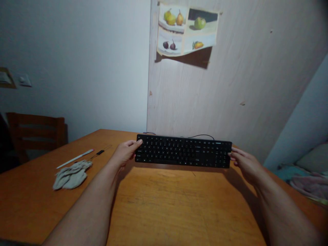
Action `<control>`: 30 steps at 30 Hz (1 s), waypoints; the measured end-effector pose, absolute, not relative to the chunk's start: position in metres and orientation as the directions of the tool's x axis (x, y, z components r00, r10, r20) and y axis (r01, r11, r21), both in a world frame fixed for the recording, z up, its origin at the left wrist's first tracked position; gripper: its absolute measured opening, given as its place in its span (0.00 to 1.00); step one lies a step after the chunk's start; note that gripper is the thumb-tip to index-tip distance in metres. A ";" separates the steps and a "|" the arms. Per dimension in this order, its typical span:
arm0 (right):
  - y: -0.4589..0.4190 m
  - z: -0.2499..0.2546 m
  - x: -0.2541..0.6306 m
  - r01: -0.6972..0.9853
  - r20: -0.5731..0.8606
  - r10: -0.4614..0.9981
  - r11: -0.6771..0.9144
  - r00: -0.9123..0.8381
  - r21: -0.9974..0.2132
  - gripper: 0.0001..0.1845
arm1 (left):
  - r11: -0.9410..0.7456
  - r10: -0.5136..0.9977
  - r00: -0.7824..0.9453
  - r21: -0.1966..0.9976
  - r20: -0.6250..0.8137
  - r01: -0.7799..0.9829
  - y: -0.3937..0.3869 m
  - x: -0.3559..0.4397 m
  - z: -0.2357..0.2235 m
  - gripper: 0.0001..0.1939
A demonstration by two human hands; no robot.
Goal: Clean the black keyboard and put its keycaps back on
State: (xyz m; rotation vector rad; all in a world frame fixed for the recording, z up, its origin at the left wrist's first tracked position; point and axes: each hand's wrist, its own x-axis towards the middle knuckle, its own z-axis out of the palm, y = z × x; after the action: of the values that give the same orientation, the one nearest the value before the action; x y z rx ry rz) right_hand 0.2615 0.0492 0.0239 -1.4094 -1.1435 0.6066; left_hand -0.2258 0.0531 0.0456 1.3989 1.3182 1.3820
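Note:
A black computer keyboard (176, 151) is held up above the wooden table, its keys facing me. My left hand (126, 152) grips its left end, thumb on the front and fingers behind. The right end is pinched by my right hand (242, 159), with the thumb over the front edge. A thin black cable (205, 135) curves behind the keyboard's top edge. How the far fingers sit behind the keyboard is hidden.
The wooden table (179, 205) spreads beneath my arms. Left on it lie a grey cloth item (73, 175), a white stick (75, 158) and a small black tag on a cord (100, 152). A chair (36, 131) stands at the far left. Behind rises a wall with fruit pictures (186, 30).

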 end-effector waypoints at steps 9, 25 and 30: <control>0.043 0.026 0.239 0.371 0.202 0.898 0.047 0.390 -0.927 0.10 | -0.072 0.983 -0.154 0.980 0.101 0.187 0.053 -0.224 0.041 0.27; 0.035 0.011 0.217 0.372 0.056 0.917 -0.103 0.395 -0.923 0.10 | -0.014 0.991 -0.126 0.957 0.053 0.290 0.065 -0.230 0.018 0.27; 0.054 -0.006 0.240 0.519 0.078 0.932 -0.126 0.353 -0.845 0.09 | 0.017 0.996 -0.081 0.900 0.020 0.435 0.064 -0.233 0.016 0.29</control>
State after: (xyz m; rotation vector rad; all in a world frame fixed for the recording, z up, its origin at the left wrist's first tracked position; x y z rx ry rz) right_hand 0.2402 0.0544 -0.0056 -1.7777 -1.2847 0.6201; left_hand -0.2327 0.0644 0.0161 1.4943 1.6010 1.0253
